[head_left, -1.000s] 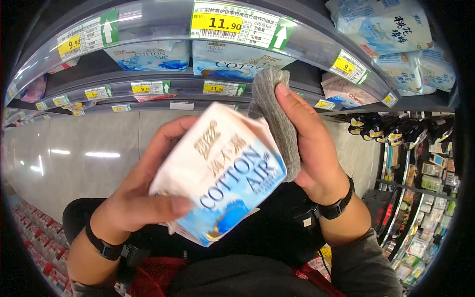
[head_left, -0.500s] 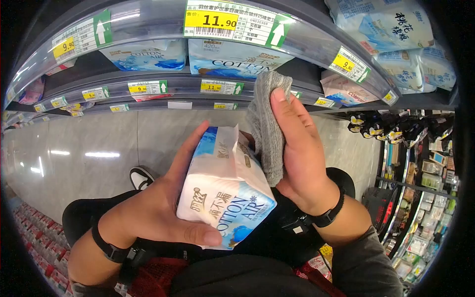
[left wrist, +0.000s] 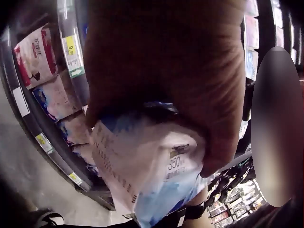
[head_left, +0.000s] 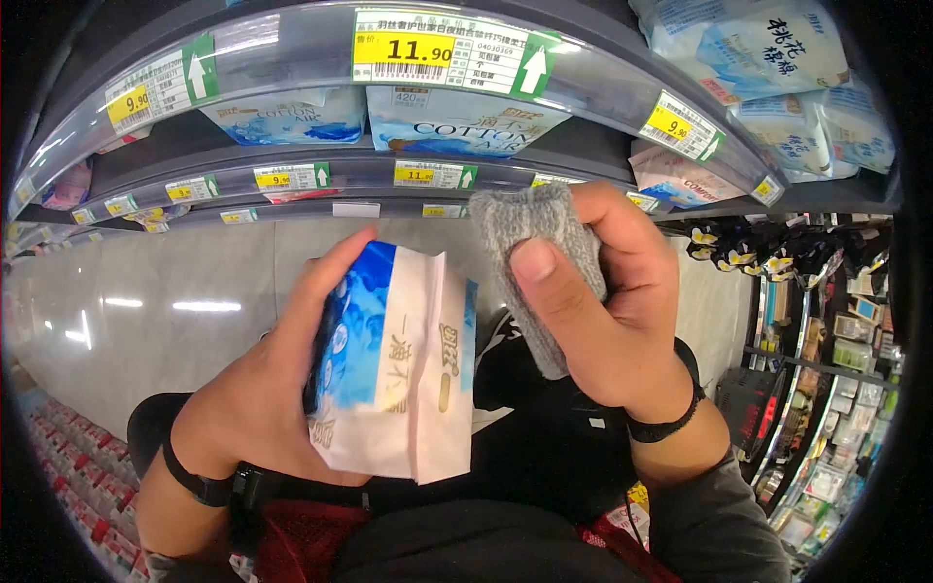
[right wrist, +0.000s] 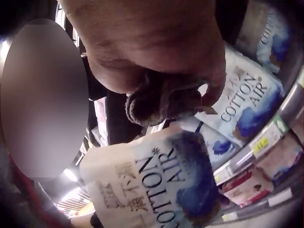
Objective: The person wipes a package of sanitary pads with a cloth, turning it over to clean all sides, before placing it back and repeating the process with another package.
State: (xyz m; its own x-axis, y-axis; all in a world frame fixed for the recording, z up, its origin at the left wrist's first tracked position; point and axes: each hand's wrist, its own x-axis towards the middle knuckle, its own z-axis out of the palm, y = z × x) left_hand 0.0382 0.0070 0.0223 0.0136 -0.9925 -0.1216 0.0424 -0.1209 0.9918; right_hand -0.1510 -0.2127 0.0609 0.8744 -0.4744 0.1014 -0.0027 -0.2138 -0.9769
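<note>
The left hand (head_left: 258, 398) grips a pink, white and blue package (head_left: 423, 389) from its left side, the sealed fold facing up in the head view. In the left wrist view the package (left wrist: 147, 161) shows "350" between thumb and fingers. The right hand (head_left: 622, 301) pinches a folded grey knitted cloth (head_left: 535, 262), thumb on top, to the right of the package and apart from it. The right wrist view has the grey cloth (right wrist: 161, 102) under the right hand (right wrist: 161, 47), with the package's "COTTON AIR" side (right wrist: 152, 185) below.
Ahead runs a shelf edge (head_left: 292, 58) with price tags, and similar packs (head_left: 466, 121) stand behind it. Larger blue packs (head_left: 748, 49) lie at the upper right. Another shelf of small goods (head_left: 836, 408) is on the right; red and white packs (head_left: 83, 466) are at lower left.
The left hand has turned the package from its printed front to its folded side and moved it left. The right hand has shifted its hold so the cloth's flat face shows under the thumb.
</note>
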